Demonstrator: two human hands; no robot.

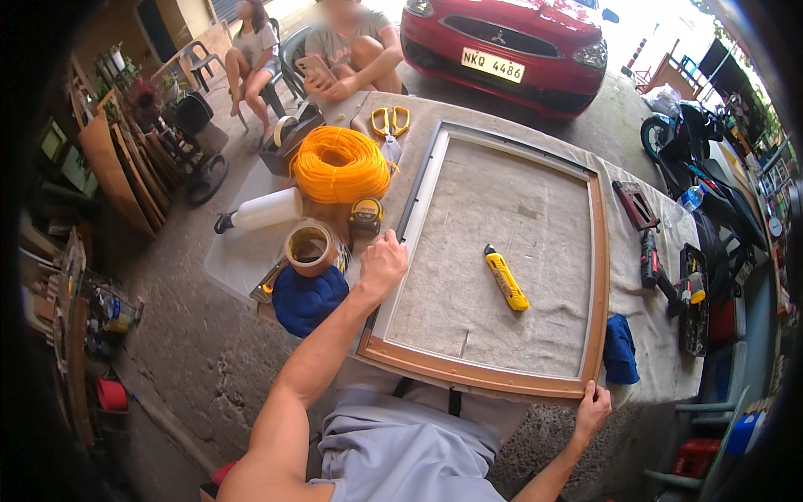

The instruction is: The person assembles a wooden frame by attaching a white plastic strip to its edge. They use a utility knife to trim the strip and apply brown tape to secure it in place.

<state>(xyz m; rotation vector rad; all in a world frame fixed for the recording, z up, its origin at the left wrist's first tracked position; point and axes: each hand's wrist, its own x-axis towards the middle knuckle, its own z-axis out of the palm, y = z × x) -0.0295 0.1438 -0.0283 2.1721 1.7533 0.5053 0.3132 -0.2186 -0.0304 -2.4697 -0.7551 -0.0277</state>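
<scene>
A rectangular window-screen-like frame [597,276] lies on the cloth-covered table in front of me. Its right and near sides are brown, while the left and far sides show white with a dark grey edge. My left hand [384,266] is closed on the left side, thumb and fingers pinching the dark edge. At the near right corner, my right hand [593,407] grips the brown side between thumb and fingers. Inside the frame's opening, a yellow utility knife [507,280] rests on the cloth, apart from both hands.
Left of the frame are an orange rope coil [339,163], tape measure [365,216], tape roll [311,245], white bottle [268,209], blue cloth [308,299] and yellow-handled scissors [391,125]. A staple gun [636,205] and cordless drill [652,261] lie right. Two people sit beyond, near a red car [510,50].
</scene>
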